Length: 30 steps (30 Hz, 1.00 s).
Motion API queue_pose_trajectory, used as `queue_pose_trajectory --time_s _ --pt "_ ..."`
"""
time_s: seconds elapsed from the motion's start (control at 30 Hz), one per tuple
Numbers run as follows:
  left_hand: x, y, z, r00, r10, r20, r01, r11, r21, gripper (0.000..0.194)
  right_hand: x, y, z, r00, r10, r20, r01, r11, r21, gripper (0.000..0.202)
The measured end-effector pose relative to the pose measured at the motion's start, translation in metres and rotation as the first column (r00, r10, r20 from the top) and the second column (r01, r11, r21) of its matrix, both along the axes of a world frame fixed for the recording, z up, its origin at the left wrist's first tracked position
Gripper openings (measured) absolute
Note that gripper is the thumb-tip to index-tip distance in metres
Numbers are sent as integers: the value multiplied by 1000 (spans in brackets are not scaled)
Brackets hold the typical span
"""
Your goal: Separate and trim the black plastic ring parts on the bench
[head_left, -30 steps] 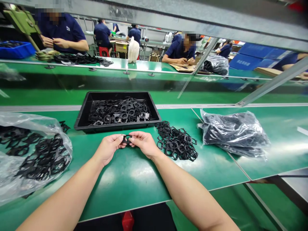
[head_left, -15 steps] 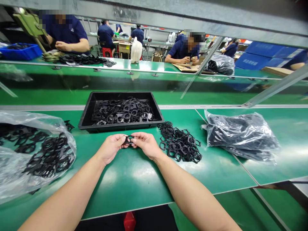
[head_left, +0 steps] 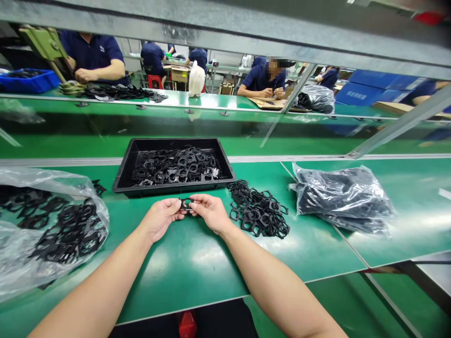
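Observation:
Between my two hands is a small black ring-shaped part [head_left: 186,204], held just in front of the black tray. My left hand [head_left: 162,218] pinches its left side with thumb and fingers. The right side is gripped by the fingertips of my right hand [head_left: 208,212]. Many similar flat black parts with round holes fill the black tray [head_left: 172,189]. A loose pile of black rings [head_left: 260,211] lies on the green table, right of my right hand.
At the left, an open clear bag [head_left: 100,206] holds more black parts. A closed plastic bag of dark parts [head_left: 341,197] lies at the right. Beyond a divider, people in dark blue shirts sit at a second bench with a blue bin [head_left: 31,83] and a white object [head_left: 196,80].
The whole view has shifted slightly. Both hands still hold the black part, and their grip looks nearly the same.

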<state>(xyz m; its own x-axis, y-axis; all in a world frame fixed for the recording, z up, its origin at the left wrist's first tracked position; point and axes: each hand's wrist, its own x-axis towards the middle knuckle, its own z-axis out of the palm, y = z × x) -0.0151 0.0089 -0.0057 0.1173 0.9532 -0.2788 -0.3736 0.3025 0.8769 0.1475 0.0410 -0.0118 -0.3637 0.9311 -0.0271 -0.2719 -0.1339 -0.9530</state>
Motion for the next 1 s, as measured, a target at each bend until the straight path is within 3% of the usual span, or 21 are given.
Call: queue_pose_trajectory --time_s 0.33,0.47,0.57,0.63,0.7,0.77,0.83,0.93,1.0 --pt "1 2 -4 994 113 -15 -112 993 22 27 0 -1 3 1000 2 0 -2 1000 3 34" --pt "4 1 -7 971 150 -186 -129 984 123 26 1 2 1 1000 3 -10 -3 1000 -23 38" --pt "3 -1 -7 815 335 -474 -120 896 428 38 3 3 2 1000 -22 -10 21 997 -79 39" --pt "1 -3 -5 684 448 -576 8 785 619 42 5 3 4 999 -38 -35 34 994 -108 41" --pt "-1 -4 -3 630 468 -620 122 728 674 36 6 1 6 997 -27 -69 17 990 -140 44" --pt "-2 -5 -2 661 395 -638 139 771 621 31 7 0 8 997 17 -81 -31 984 -173 44" --pt "0 -6 -2 775 219 -592 112 876 470 30 7 0 9 998 43 -42 -48 988 -147 39" --pt "5 -8 -1 948 -45 -314 114 972 205 35 9 -1 9 988 -70 134 51 989 142 24" --pt "8 -9 0 984 -101 -148 119 986 115 36 10 -3 10 957 -182 227 87 924 373 15"
